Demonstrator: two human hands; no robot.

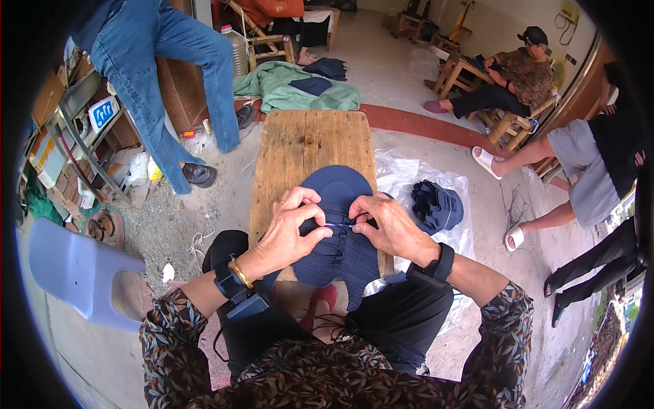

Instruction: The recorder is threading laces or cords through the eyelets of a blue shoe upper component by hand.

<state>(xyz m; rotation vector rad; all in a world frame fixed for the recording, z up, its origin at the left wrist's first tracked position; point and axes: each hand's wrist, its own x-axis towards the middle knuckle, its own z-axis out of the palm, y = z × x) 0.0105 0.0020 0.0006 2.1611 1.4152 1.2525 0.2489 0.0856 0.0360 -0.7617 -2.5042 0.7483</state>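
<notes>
Both hands (289, 228) (388, 228) on navy fabric piece (340, 255), probably pinching.

Both hands (340, 228) cover the cap's (340, 198) middle; the thread between the fingertips (325, 232) is too thin to trace, the needle unseen.

Single head-worn fisheye view, looking steeply down from above, close over both hands: left hand (289, 228), right hand (388, 225). Own forearms enter from the lower edge. Rim bends straight edges. No second view.
</notes>
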